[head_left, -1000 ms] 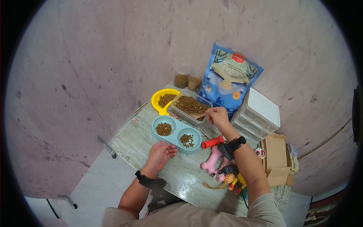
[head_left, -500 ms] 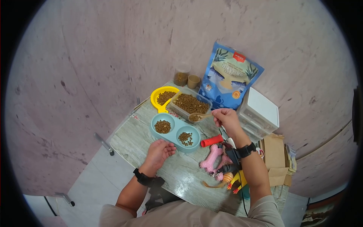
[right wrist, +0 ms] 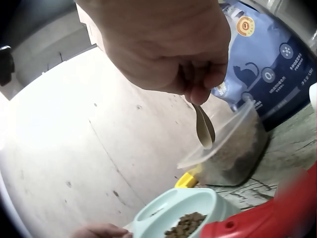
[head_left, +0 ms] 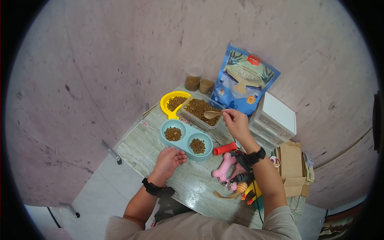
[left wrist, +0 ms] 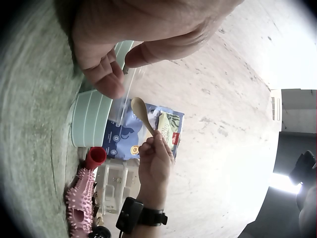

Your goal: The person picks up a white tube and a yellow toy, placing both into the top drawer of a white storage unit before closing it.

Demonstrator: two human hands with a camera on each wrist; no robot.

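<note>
My right hand [head_left: 238, 123] pinches a wooden spoon [head_left: 212, 115] by its handle, above the clear plastic container [head_left: 196, 119] of brown kibble. The spoon's bowl looks bare in the head view; the right wrist view shows it tipped downward, close over the container's rim. A pale blue double pet bowl [head_left: 185, 145] stands nearer to me, with a heap of kibble in each of its two hollows. My left hand [head_left: 168, 163] is by the bowl's near edge, its fingers loosely bent and fingertips right at the side, gripping nothing.
A yellow scoop-shaped dish [head_left: 164, 105] of kibble adjoins the container. Behind stand a lidded jar [head_left: 193, 82], a brown cup [head_left: 205, 86], a blue cat food bag [head_left: 240, 84] and white drawers [head_left: 276, 116]. A red tube [head_left: 225, 149] and pink spiky toy [head_left: 224, 166] lie right of the bowl.
The spoon carried kibble at the container's near edge half a second ago; now it looks bare over the container. The right hollow holds more kibble. The left hand has barely moved.
</note>
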